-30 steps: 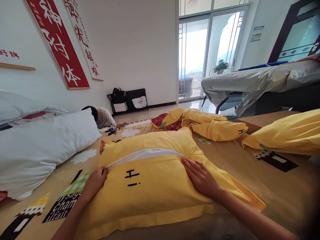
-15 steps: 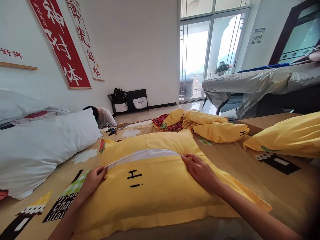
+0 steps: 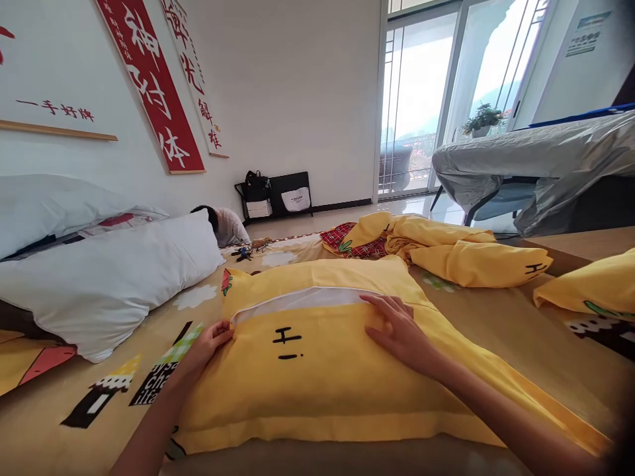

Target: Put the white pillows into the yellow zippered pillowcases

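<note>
A yellow pillowcase (image 3: 337, 383) printed with "Hi" lies in front of me with a pillow inside. Its long slit runs across the upper part, and the white pillow (image 3: 307, 299) shows through it. At the slit's left end my left hand (image 3: 211, 344) has its fingers pinched together on the pillowcase cloth. My right hand (image 3: 399, 334) rests over the slit's right end, fingers spread and nothing held. That end of the slit is partly hidden under the fingers.
White pillows (image 3: 114, 271) lie at left. Crumpled yellow fabric (image 3: 446, 248) spreads beyond the pillowcase, and another yellow piece (image 3: 595, 284) lies at right. A person (image 3: 231, 226) bends low past the patterned sheet's far edge. A plastic-covered table (image 3: 526, 152) stands at back right.
My right hand has let go of the slit's edge and opened its fingers. The left hand stays at the left end. The view has swung left, and the slit looks a little narrower.
</note>
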Demonstrator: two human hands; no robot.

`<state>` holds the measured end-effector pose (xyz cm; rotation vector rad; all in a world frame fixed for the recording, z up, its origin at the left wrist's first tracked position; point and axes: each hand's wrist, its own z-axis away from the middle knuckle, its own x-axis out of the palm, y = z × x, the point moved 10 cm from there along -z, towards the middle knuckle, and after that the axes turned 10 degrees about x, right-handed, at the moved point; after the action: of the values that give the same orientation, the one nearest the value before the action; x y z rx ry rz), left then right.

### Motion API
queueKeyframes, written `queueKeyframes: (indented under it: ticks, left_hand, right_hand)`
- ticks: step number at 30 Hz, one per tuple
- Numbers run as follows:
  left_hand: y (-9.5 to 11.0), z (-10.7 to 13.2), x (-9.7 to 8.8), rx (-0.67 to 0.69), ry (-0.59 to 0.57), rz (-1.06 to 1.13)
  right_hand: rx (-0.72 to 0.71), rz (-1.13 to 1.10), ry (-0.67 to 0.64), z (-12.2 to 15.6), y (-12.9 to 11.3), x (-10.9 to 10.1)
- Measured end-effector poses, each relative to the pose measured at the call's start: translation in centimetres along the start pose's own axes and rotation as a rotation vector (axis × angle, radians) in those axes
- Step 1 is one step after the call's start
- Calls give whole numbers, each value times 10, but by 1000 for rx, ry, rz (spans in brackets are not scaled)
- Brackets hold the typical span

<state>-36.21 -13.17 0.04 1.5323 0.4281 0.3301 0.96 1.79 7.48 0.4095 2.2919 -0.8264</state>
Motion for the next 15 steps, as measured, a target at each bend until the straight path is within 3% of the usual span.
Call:
queueKeyframes:
  ticks: [3, 6, 12, 15]
  left_hand:
    - [2, 1, -2, 27, 38, 62]
    - [1, 4, -5, 43, 106, 191]
    - [0, 8, -14, 142, 240, 295]
    - [-3, 9, -22, 188, 284, 251]
  right_hand:
    - [-78, 49, 97, 4, -14, -1]
    - [-278, 146, 201, 18, -40, -5]
    - [-725, 391, 187, 59, -86, 10]
    - [-840, 458, 242, 73, -92, 14]
